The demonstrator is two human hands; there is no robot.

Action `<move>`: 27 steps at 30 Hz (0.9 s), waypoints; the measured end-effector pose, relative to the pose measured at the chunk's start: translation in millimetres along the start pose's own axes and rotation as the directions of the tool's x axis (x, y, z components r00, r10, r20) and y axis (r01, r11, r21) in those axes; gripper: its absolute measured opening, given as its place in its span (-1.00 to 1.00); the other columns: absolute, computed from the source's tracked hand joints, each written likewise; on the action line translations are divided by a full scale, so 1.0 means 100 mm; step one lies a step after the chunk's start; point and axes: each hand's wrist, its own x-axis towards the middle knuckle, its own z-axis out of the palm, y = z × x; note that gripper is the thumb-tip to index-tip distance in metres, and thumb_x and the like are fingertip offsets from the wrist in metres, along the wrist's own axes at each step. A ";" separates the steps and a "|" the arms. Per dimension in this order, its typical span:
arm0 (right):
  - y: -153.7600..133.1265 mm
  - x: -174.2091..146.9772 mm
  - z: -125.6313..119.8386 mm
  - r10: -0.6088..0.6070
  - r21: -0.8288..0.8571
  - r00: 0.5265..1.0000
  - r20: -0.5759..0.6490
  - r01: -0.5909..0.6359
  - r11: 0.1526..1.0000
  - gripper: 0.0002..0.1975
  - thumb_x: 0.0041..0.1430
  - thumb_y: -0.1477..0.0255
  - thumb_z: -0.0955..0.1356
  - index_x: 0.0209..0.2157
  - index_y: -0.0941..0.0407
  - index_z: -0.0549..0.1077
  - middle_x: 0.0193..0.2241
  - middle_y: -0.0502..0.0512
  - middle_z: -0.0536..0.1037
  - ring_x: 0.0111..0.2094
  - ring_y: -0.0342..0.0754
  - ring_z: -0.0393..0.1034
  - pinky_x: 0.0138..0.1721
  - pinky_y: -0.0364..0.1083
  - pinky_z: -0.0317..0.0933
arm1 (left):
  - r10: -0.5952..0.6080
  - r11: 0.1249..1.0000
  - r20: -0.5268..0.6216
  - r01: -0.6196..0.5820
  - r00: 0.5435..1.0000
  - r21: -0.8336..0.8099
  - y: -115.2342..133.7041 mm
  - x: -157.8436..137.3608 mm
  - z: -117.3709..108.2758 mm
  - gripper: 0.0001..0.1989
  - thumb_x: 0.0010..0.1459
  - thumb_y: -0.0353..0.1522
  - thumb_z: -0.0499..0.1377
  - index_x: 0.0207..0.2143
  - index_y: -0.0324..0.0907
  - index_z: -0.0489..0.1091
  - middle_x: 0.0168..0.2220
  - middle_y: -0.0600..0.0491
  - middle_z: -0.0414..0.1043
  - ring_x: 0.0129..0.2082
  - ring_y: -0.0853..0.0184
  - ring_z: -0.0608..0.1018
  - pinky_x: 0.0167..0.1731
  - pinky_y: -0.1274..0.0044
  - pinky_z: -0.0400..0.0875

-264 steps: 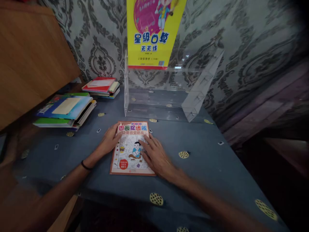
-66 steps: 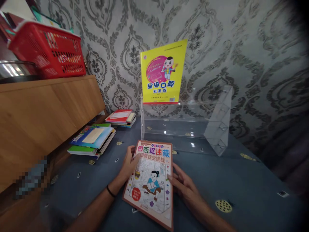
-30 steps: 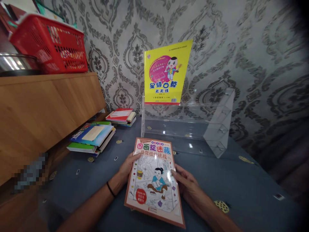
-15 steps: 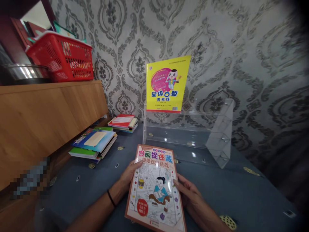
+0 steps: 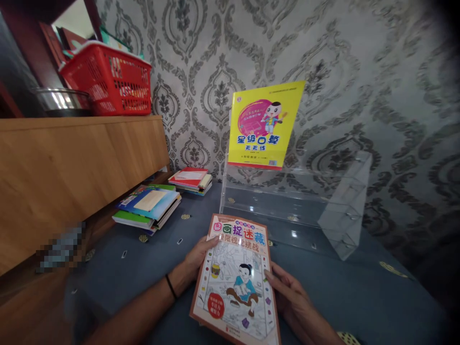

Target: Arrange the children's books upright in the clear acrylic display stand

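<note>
Between my two hands is a picture book (image 5: 235, 287) with an orange-brown border and a drawn figure in blue on its cover. My left hand (image 5: 199, 256) grips its left edge, thumb on the cover and the other fingers hidden behind. On the right edge, my right hand (image 5: 287, 287) holds the book the same way, with its fingers partly behind. Beyond the book stands a clear tiered rack (image 5: 345, 206). A yellow workbook (image 5: 264, 124) leans upright on the rack's top tier at the left.
Left of the rack lie two book stacks, a nearer one with a blue book (image 5: 151, 201) on top and a farther one with a red book (image 5: 189, 177). A wooden cabinet (image 5: 82, 177) along the left carries a red basket (image 5: 111, 81) and a metal bowl (image 5: 63, 100).
The view has turned a little to the left, so the surroundings sit farther right. Both hands still hold the picture book in much the same pose.
</note>
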 end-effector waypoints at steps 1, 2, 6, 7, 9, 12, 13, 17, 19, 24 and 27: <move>0.03 0.02 -0.03 0.005 -0.001 1.000 -0.003 -0.005 1.000 -0.39 -0.11 0.13 0.57 0.01 0.05 0.57 -0.09 0.26 0.65 -0.09 0.28 0.57 -0.01 0.21 0.41 | -0.005 1.000 0.008 0.005 1.000 0.008 0.00 -0.01 0.00 -0.62 0.09 -0.27 0.36 -0.12 -0.35 0.51 -0.23 -0.17 0.64 -0.34 0.18 0.68 -0.24 0.42 0.57; 0.06 0.03 -0.05 0.007 0.003 1.000 -0.008 -0.007 1.000 -0.39 -0.10 0.14 0.57 0.02 0.04 0.56 -0.08 0.26 0.65 -0.09 0.27 0.57 -0.01 0.21 0.41 | -0.010 1.000 0.011 0.010 1.000 0.014 0.01 -0.01 0.00 -0.60 0.09 -0.26 0.35 -0.10 -0.37 0.51 -0.21 -0.20 0.64 -0.32 0.16 0.68 -0.24 0.42 0.56; 0.17 0.09 -0.15 0.008 0.013 0.999 -0.036 -0.008 1.000 -0.35 -0.06 0.14 0.56 0.09 0.04 0.51 -0.06 0.27 0.64 -0.09 0.27 0.57 -0.02 0.21 0.42 | -0.009 1.000 0.011 0.009 1.000 0.023 0.00 -0.01 -0.03 -0.54 0.11 -0.22 0.35 -0.05 -0.41 0.48 -0.14 -0.28 0.61 -0.27 0.13 0.67 -0.16 0.37 0.53; 0.18 0.10 -0.16 0.013 0.009 0.999 -0.038 -0.013 1.000 -0.33 -0.06 0.13 0.56 0.10 0.04 0.50 -0.05 0.27 0.64 -0.08 0.27 0.57 -0.02 0.21 0.42 | -0.007 1.000 0.018 0.007 1.000 0.019 -0.01 -0.01 -0.04 -0.53 0.11 -0.23 0.35 -0.05 -0.40 0.48 -0.15 -0.28 0.61 -0.27 0.13 0.67 -0.16 0.38 0.52; 0.17 0.11 -0.19 0.031 -0.003 0.999 -0.028 -0.031 1.000 -0.28 -0.09 0.13 0.57 0.12 0.04 0.49 -0.07 0.28 0.64 -0.09 0.29 0.57 -0.02 0.23 0.42 | -0.005 1.000 0.041 0.005 0.999 0.012 -0.01 0.00 -0.07 -0.53 0.09 -0.24 0.37 -0.05 -0.40 0.48 -0.14 -0.27 0.61 -0.26 0.13 0.67 -0.14 0.38 0.51; 0.13 0.11 -0.21 0.053 -0.019 0.999 0.007 -0.052 0.998 -0.30 -0.08 0.15 0.57 0.12 0.02 0.49 -0.07 0.27 0.65 -0.09 0.28 0.58 0.00 0.22 0.41 | 0.000 1.000 0.049 -0.001 0.999 0.011 -0.02 0.01 -0.11 -0.54 0.04 -0.26 0.40 -0.07 -0.38 0.50 -0.14 -0.25 0.61 -0.27 0.15 0.66 -0.14 0.39 0.50; 0.12 0.11 -0.21 0.057 -0.018 0.998 0.016 -0.056 0.998 -0.32 -0.07 0.16 0.57 0.11 0.01 0.50 -0.06 0.25 0.64 -0.09 0.27 0.58 0.00 0.22 0.41 | -0.001 1.000 0.045 0.001 0.999 0.015 -0.02 0.02 -0.12 -0.54 0.02 -0.27 0.41 -0.08 -0.38 0.50 -0.15 -0.24 0.61 -0.28 0.16 0.66 -0.15 0.39 0.50; 0.11 0.11 -0.22 0.058 0.003 0.998 0.020 -0.059 0.998 -0.41 -0.05 0.17 0.57 0.04 0.00 0.55 -0.05 0.22 0.64 -0.07 0.25 0.57 0.02 0.20 0.41 | -0.006 1.000 0.036 0.005 0.999 0.020 -0.02 0.02 -0.14 -0.52 0.00 -0.26 0.43 -0.08 -0.37 0.50 -0.17 -0.22 0.62 -0.31 0.18 0.66 -0.19 0.40 0.51; 0.13 0.11 -0.21 0.049 0.009 0.999 0.017 -0.050 0.999 -0.43 -0.06 0.17 0.57 0.02 0.01 0.56 -0.06 0.22 0.65 -0.07 0.25 0.57 0.01 0.20 0.41 | -0.003 1.000 0.047 0.003 0.999 0.012 -0.01 0.01 -0.13 -0.50 -0.01 -0.27 0.44 -0.07 -0.38 0.49 -0.16 -0.23 0.61 -0.29 0.18 0.66 -0.18 0.40 0.51; 0.16 0.11 -0.18 0.042 0.025 0.999 -0.025 -0.041 0.999 -0.45 -0.03 0.18 0.56 0.01 0.04 0.56 -0.09 0.22 0.66 -0.06 0.27 0.56 0.00 0.21 0.42 | -0.005 1.000 0.044 0.006 0.999 -0.017 0.00 0.00 -0.12 -0.55 -0.05 -0.33 0.45 -0.11 -0.36 0.51 -0.20 -0.20 0.63 -0.32 0.23 0.66 -0.20 0.44 0.52; 0.16 0.10 -0.14 0.013 0.029 0.999 -0.035 -0.012 0.999 -0.45 -0.05 0.16 0.56 0.00 0.05 0.57 -0.11 0.22 0.67 -0.07 0.27 0.57 -0.01 0.20 0.42 | -0.020 0.999 0.006 0.020 1.000 -0.030 0.00 -0.01 -0.09 -0.61 -0.02 -0.35 0.44 -0.14 -0.33 0.52 -0.21 -0.17 0.64 -0.33 0.23 0.66 -0.21 0.44 0.54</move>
